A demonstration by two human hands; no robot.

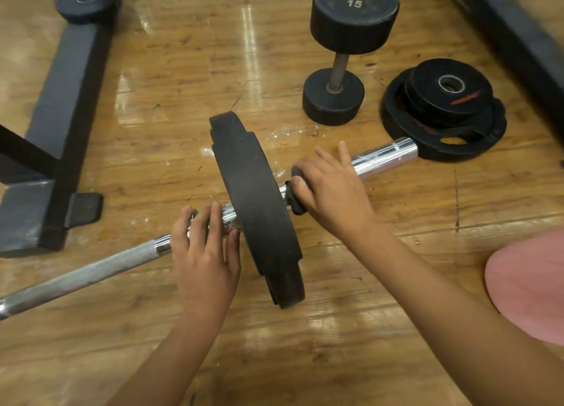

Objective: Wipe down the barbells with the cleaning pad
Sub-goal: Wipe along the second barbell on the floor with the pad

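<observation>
Several black plates (256,204), collar (295,206) on chrome barbell (387,157); knurled shaft (91,271).

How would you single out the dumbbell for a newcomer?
Follow the barbell lying across the wooden floor to its chrome end. Beyond it a black dumbbell stands on one head; unlike the flat plate stack beside it, its top reads 15.

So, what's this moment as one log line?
left hand: grips bar | right hand: holds dark item on sleeve | plates: between hands
</observation>
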